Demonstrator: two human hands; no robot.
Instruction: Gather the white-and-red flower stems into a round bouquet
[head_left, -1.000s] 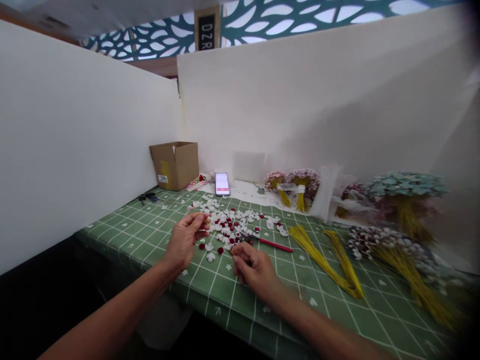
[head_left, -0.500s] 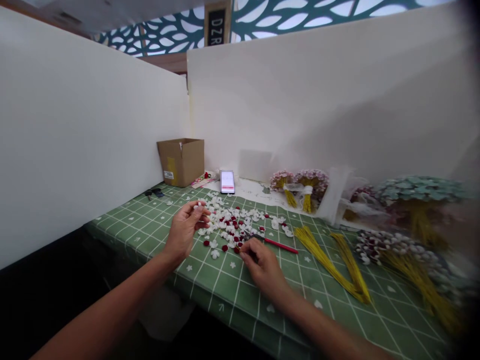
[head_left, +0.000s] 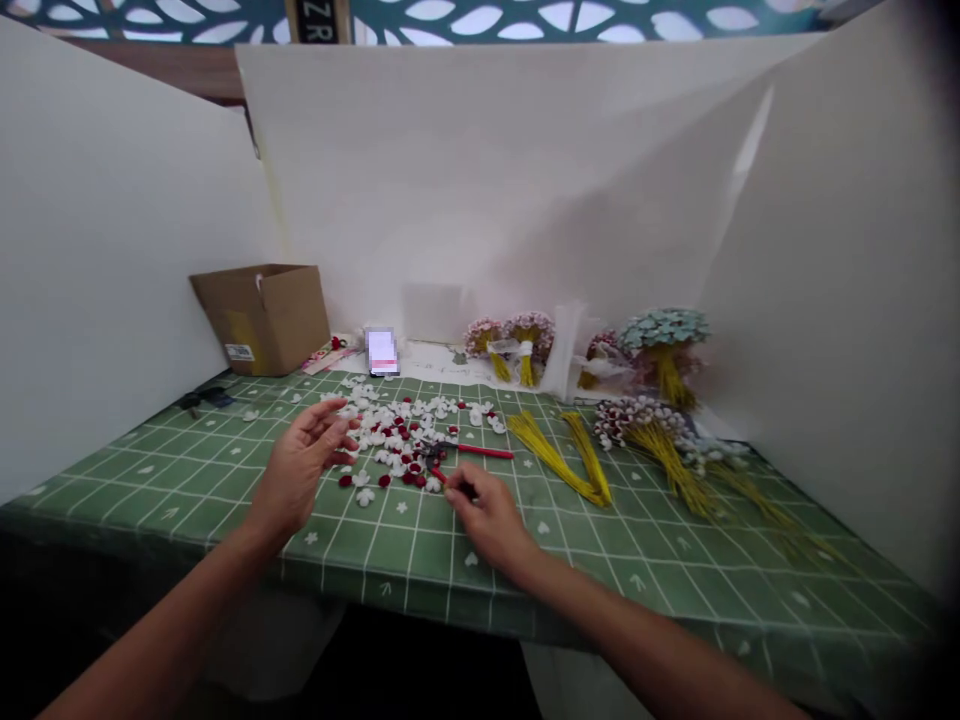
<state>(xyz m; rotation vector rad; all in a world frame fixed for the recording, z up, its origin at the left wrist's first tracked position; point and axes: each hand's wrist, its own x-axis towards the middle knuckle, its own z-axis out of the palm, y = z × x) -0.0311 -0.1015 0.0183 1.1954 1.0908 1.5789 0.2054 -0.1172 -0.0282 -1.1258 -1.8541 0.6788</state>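
A scatter of small white and dark red flower pieces (head_left: pixel 401 430) lies on the green checked table cover (head_left: pixel 585 560). My left hand (head_left: pixel 304 465) hovers at the pile's left edge with fingers loosely curled and apart, nothing visibly in it. My right hand (head_left: pixel 487 515) rests on the cover just below the pile, its fingertips pinched by the near handle of red-handled pliers (head_left: pixel 465 452). What the fingers pinch is too small to make out.
Yellow wire stems (head_left: pixel 559 455) lie right of the pliers. Finished flower bunches (head_left: pixel 660 345) stand along the back wall. A cardboard box (head_left: pixel 262 315) and a phone (head_left: pixel 382 351) sit at the back left. White partition boards enclose three sides.
The view has swung right, showing more of the right partition. My left hand's pinched fingers have loosened and lowered. My right hand stays by the pliers at the pile's near edge.
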